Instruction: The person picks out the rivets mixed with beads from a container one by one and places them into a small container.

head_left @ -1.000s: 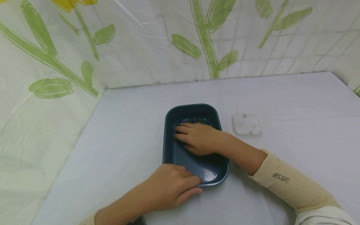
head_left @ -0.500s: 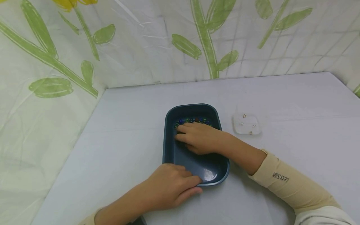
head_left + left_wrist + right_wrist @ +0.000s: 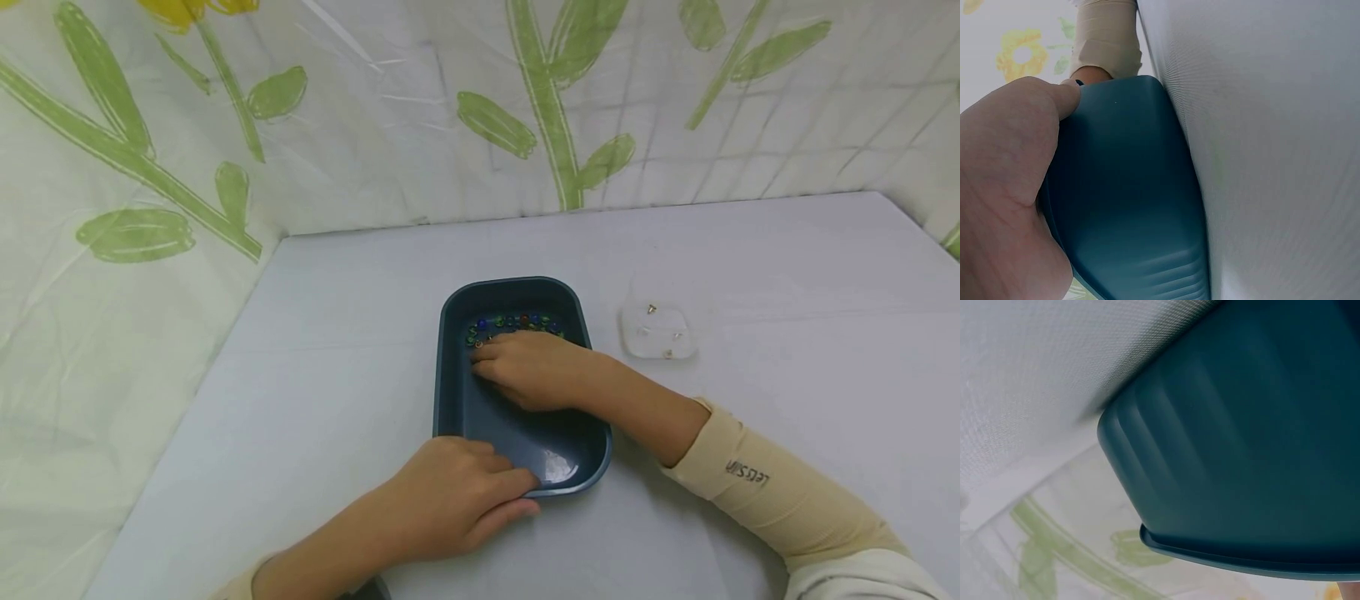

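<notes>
A dark teal rectangular bin lies lengthwise on the table in the head view. My left hand grips its near rim, thumb outside the wall and fingers over the edge. In the left wrist view that thumb presses on the rim of the bin. Inside the bin, my right hand reaches low with bent fingers, their tips partly hidden; I cannot tell whether they pinch anything. Colourful glass marbles line the far end, and a small gold-coloured piece shows beside the fingers.
Right of the bin stands a small clear container with several small metal pieces like screws. A white cloth covers the table. Behind it hangs a flower-patterned sheet. A dark object peeks in at the bottom edge.
My right fingers have drawn back slightly toward the palm and curled more, uncovering the gold-coloured piece and more marbles. The left hand and the bin stay in place.
</notes>
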Demonstrator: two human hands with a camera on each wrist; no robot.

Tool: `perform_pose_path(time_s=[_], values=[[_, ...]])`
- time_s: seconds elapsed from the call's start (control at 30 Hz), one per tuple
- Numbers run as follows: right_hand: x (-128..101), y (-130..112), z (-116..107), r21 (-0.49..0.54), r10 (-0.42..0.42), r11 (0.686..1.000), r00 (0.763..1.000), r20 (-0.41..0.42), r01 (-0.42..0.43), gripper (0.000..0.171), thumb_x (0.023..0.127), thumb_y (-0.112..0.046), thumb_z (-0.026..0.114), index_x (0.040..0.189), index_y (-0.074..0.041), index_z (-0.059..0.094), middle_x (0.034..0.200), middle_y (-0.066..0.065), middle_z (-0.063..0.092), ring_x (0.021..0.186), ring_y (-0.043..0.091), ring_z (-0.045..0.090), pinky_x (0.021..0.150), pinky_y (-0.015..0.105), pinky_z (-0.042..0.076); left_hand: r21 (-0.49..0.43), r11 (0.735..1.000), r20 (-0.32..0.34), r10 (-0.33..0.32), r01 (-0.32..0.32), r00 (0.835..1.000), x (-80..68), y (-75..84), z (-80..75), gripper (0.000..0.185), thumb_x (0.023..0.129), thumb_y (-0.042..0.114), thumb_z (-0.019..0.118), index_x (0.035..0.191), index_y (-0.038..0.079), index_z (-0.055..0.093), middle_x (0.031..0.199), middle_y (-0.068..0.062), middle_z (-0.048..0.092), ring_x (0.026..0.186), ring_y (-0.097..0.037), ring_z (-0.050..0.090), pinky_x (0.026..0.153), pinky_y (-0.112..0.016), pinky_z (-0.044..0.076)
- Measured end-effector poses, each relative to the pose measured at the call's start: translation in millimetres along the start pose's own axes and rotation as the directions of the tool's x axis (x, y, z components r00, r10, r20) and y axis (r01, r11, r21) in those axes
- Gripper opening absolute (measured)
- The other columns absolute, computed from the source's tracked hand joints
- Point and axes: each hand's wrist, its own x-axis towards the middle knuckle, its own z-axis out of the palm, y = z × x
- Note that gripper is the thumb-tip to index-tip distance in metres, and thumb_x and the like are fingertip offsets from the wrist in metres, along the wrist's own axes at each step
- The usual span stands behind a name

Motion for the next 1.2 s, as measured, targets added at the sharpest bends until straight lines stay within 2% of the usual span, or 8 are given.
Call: perform_pose_path(time_s=[0.1, 0.2, 0.33, 0.43, 0.83, 1.2], values=[[0.9, 0.1, 0.9, -0.009, -0.009, 1.0, 1.0, -0.022, 0.009, 0.022, 0.096, -0.002, 0.06, 0.115, -0.004, 0.072, 0.122, 0.008, 0.068, 0.112, 0.023, 0.064, 0.095, 0.035, 0.049, -0.012, 1.0, 0.005, -0.008, 0.008, 1.0, 0.1, 0.1, 0.0, 0.025, 0.105, 0.037, 0.051, 0.091, 0.02, 0.063, 0.068, 0.014, 0.052, 0.061, -0.001, 0.045, 0.056, -0.015, 0.033], [1.7, 0.2, 2.0, -0.016, -0.021, 1.0, 0.999, -0.044, 0.02, 0.018, 0.094, 0.002, 0.062, 0.101, -0.007, 0.075, 0.105, 0.002, 0.07, 0.095, 0.017, 0.066, 0.084, 0.032, 0.052, -0.021, 1.0, 0.008, -0.013, 0.013, 1.0, 0.2, 0.3, -0.3, 0.025, 0.105, 0.037, 0.051, 0.091, 0.02, 0.063, 0.067, 0.014, 0.051, 0.061, -0.001, 0.044, 0.057, -0.014, 0.032], [2.1, -0.6, 2.3, -0.028, -0.037, 0.999, 0.997, -0.073, 0.035, 0.019, 0.091, 0.005, 0.064, 0.087, -0.01, 0.074, 0.085, -0.003, 0.066, 0.075, 0.012, 0.059, 0.07, 0.029, 0.051, -0.027, 0.999, 0.011, -0.017, 0.017, 1.0, 0.6, 0.6, -0.6, 0.025, 0.105, 0.037, 0.051, 0.091, 0.02, 0.063, 0.067, 0.014, 0.05, 0.061, 0.0, 0.043, 0.057, -0.013, 0.031], [2.5, -1.4, 1.5, -0.036, -0.041, 0.999, 0.996, -0.08, 0.039, 0.02, 0.09, 0.005, 0.065, 0.084, -0.011, 0.074, 0.079, -0.004, 0.064, 0.07, 0.01, 0.055, 0.066, 0.028, 0.05, -0.023, 1.0, 0.007, -0.013, 0.013, 1.0, 0.6, 0.6, -0.7, 0.025, 0.105, 0.037, 0.051, 0.091, 0.02, 0.064, 0.067, 0.014, 0.05, 0.061, -0.001, 0.044, 0.057, -0.013, 0.031], [2.0, -1.4, 0.5, -0.04, -0.072, 0.997, 0.991, -0.114, 0.067, 0.023, 0.086, 0.008, 0.066, 0.081, -0.012, 0.075, 0.073, -0.004, 0.061, 0.067, 0.012, 0.054, 0.063, 0.029, 0.048, -0.026, 1.0, 0.01, -0.016, 0.016, 1.0, 0.7, 0.7, -0.4, 0.025, 0.105, 0.037, 0.051, 0.092, 0.02, 0.064, 0.067, 0.014, 0.051, 0.061, -0.001, 0.044, 0.057, -0.013, 0.031], [1.7, -2.3, 0.8, -0.024, -0.078, 0.997, 0.99, -0.119, 0.076, 0.02, 0.089, 0.005, 0.067, 0.088, -0.012, 0.078, 0.076, -0.003, 0.064, 0.071, 0.011, 0.055, 0.067, 0.026, 0.05, -0.027, 1.0, -0.002, -0.012, 0.012, 1.0, 0.7, 0.6, 0.1, 0.025, 0.105, 0.037, 0.051, 0.091, 0.02, 0.064, 0.066, 0.014, 0.048, 0.059, 0.0, 0.041, 0.056, -0.012, 0.029]])
